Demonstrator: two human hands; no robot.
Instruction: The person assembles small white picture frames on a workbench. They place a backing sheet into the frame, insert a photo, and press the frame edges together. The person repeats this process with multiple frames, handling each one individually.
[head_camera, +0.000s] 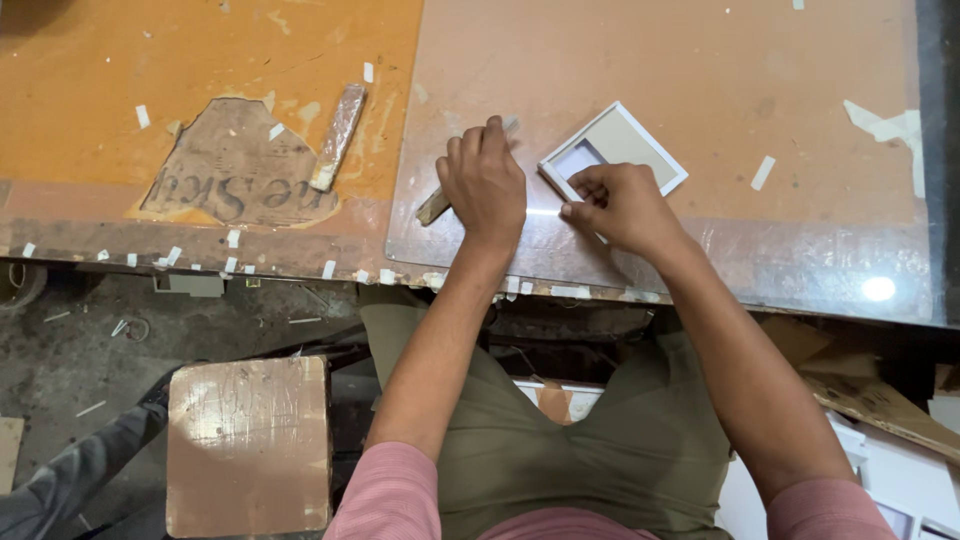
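- Worktable (200, 60): the upper half of the view is filled by it; an orange board with a torn patch is seen at 10 o'clock, and a clear, scuffed sheet (760, 90) is laid over the half from 12 to 3 o'clock. Small scraps of white tape are scattered along its near edge.
- Wooden stool (248, 445): a scratched square top is shown at 7 o'clock, below the table edge, well apart from both hands.
- Picture frame (640, 145): a small white-edged frame with a grey-beige panel is laid flat on the clear sheet just past 12 o'clock, tilted diagonally; its near corner is covered by the right hand.
- Left hand (483, 185): it is pressed knuckles-up on the sheet at the centre, fingers curled around a narrow flat stick (432, 208) whose end projects toward 8 o'clock.
- Right hand (622, 205): it is closed in a pinch, fingertips set on the frame's near edge; what is pinched cannot be told. A thin pale strip (543, 212) is seen between the two hands.
- Wrapped bar (338, 135): a slim, foil-like bar is laid beside the torn patch at 11 o'clock, untouched.
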